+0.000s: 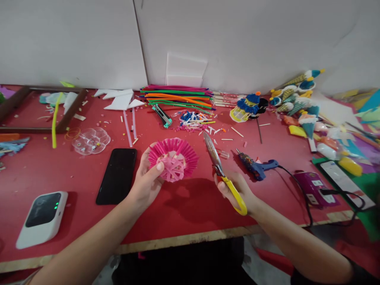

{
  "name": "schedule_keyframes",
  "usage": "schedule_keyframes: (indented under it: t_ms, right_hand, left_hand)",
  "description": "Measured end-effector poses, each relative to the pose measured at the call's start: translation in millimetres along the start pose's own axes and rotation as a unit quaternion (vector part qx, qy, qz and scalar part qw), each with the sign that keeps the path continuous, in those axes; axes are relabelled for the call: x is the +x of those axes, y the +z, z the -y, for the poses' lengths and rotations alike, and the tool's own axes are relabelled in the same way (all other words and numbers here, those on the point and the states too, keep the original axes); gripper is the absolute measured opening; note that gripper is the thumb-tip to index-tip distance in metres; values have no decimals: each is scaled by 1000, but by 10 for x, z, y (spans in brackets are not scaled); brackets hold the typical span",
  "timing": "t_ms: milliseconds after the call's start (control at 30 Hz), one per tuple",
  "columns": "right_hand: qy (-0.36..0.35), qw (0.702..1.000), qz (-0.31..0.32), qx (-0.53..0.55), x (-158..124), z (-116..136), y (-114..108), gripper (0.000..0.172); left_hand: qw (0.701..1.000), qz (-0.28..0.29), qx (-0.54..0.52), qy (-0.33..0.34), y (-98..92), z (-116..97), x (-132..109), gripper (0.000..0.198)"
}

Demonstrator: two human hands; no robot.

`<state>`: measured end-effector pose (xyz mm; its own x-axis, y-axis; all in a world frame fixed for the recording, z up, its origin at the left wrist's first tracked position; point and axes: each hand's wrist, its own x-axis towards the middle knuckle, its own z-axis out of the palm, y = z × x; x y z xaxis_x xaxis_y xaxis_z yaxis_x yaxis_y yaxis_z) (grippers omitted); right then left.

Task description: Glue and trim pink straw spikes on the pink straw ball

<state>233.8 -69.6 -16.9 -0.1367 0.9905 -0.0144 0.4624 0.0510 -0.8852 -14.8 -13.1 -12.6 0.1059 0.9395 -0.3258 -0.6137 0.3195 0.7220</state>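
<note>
My left hand (147, 178) pinches a round pink craft piece (175, 168) with a pleated, fringed rim and crossing strips in its middle. The thumb presses on its face and the fingers go behind it. A pair of scissors (218, 166) with yellow handles and stained metal blades is in my right hand (236, 190). Its blades point up and away, close together, a little right of the pink piece and apart from it. Both hands are above the red table (172, 213), near its front edge.
A black phone (116, 176) and a white device (43, 219) lie to the left. On the right are a blue glue gun (257, 165) with its cord and a purple power box (316, 188). Behind lie pipe cleaners (178, 97), a green cutter (162, 115) and scraps (196, 118).
</note>
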Motion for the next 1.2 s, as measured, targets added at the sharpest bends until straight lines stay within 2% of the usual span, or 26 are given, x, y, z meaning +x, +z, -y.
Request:
schedule_keyframes:
  t_ms: [100, 233, 400, 500, 633, 800, 867, 967, 1100, 1200]
  right_hand:
    - [-4, 1000, 21, -5, -1, 56, -45, 67]
    - [9, 999, 48, -9, -6, 122, -71, 65]
    - [28, 994, 103, -3, -1, 221, -112, 65]
    - [33, 991, 126, -4, 1, 277, -137, 67]
    - [63, 993, 96, 6, -23, 251, -102, 69]
    - [165, 985, 11, 40, -19, 101, -45, 74]
    - [175, 984, -14, -13, 20, 54, -69, 75]
    - [143, 973, -21, -181, 71, 20, -133, 69]
    - [117, 919, 41, -374, 41, 63, -174, 43]
    - [42, 910, 120, -395, -1, 149, -210, 24]
  left_hand:
    - [1000, 8, -2, 4, 9, -7, 4, 66]
    - [1000, 8, 0, 24, 21, -13, 18, 52]
    - [999, 19, 20, 31, 67, -31, -15, 55]
    - [999, 38, 15, 6, 87, -46, -40, 51]
    - [998, 43, 1, -36, 79, -52, -36, 35]
    - [990, -40, -50, -125, 114, -80, -2, 7]
    - [985, -85, -67, -138, 152, -102, 7, 9]
    - [982, -123, -69, -123, 197, -123, 6, 12]
    - [992, -79, -48, -84, 196, -121, -2, 22]
    - [995, -60, -45, -72, 164, -110, 10, 30]
